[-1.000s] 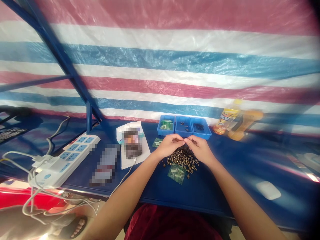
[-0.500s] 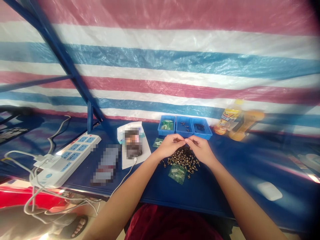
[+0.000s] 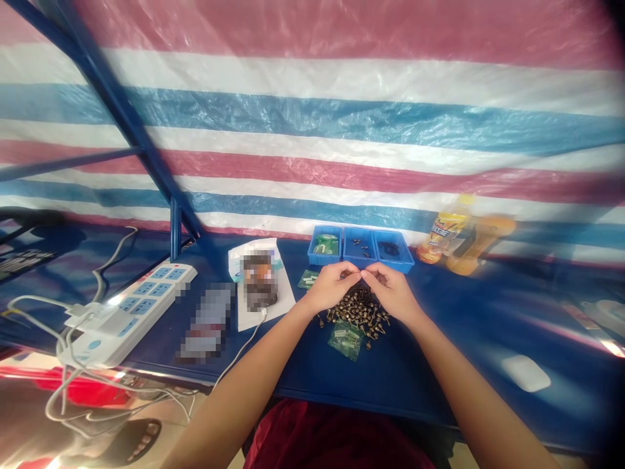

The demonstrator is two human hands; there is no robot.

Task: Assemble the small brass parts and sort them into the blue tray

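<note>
My left hand and my right hand meet at the fingertips over a heap of small brass-coloured and dark screw-like parts. Both are closed in a pinch; whatever lies between the fingers is too small or hidden to make out. At the near side of the heap lies a green-tinted clear packet with pale pieces inside. A second such packet is left of my left hand. Just beyond the hands stand three joined blue bins, holding green packets, a few small parts, and dark small parts.
Two bottles of orange drink stand at the back right. A white rounded case lies at right. To the left are a white power strip with cables, a blurred-out flat object and a white sheet. A striped tarp hangs behind.
My hands stay pinched together over the heap, with only slight shifts of the fingers. A person's sandalled foot at the lower left has moved a little to the left.
</note>
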